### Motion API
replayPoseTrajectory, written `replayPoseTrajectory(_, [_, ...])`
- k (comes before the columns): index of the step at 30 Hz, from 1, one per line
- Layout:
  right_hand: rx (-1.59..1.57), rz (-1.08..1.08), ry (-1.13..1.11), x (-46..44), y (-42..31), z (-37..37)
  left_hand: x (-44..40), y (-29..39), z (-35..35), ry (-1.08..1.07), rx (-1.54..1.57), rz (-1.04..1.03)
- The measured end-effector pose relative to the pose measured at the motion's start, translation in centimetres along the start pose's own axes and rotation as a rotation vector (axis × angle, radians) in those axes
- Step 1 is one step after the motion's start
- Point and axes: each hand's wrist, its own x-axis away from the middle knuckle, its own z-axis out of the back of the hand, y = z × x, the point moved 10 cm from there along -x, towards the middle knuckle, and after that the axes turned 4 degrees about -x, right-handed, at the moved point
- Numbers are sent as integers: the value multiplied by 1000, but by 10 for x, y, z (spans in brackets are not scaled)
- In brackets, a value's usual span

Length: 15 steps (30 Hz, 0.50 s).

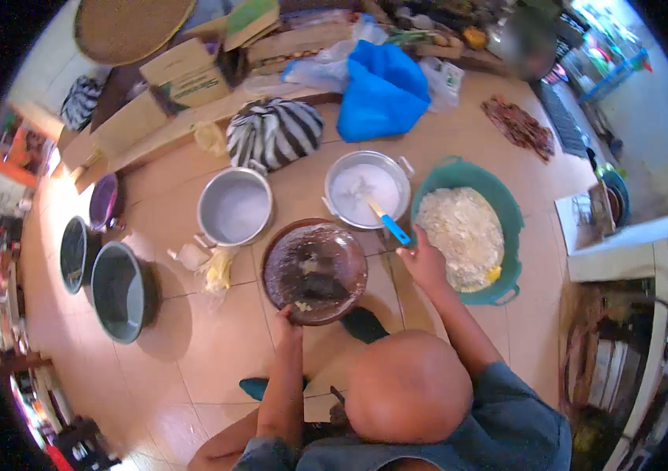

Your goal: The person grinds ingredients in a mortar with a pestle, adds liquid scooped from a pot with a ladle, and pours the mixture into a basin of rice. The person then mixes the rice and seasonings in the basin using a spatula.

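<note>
A wide brown bowl (272, 292), dark and wet inside with small pale bits, sits on the floor in front of me. My left hand (290, 328) grips its near rim. My right hand (426, 267) is between the bowl and a green basin (511, 259), fingers apart, close to the end of a blue handle (393, 229). That handle belongs to a utensil leaning in a metal pot (335, 210) of whitish liquid; its far end is hidden. A pale crumbly mass (459, 235) fills the basin, with a yellow piece (494, 274) near its edge.
Another metal pot (265, 224) stands left of centre, beside a plastic bag (217, 271). Dark tubs (142, 298) are farther left. A striped bundle (275, 132), a blue bag (385, 94) and cardboard boxes (184, 74) line the back. A white-edged shelf (624, 259) is at right.
</note>
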Motion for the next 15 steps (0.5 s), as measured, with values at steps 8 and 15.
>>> replayPoseTrajectory(8, [-255, 178, 195, -36, -6, -14, -46, -5, 29, 133, -7, -70])
replayPoseTrajectory(15, [-1108, -328, 54, -80, 13, -65, -38, 12, -2, 52, -89, -89])
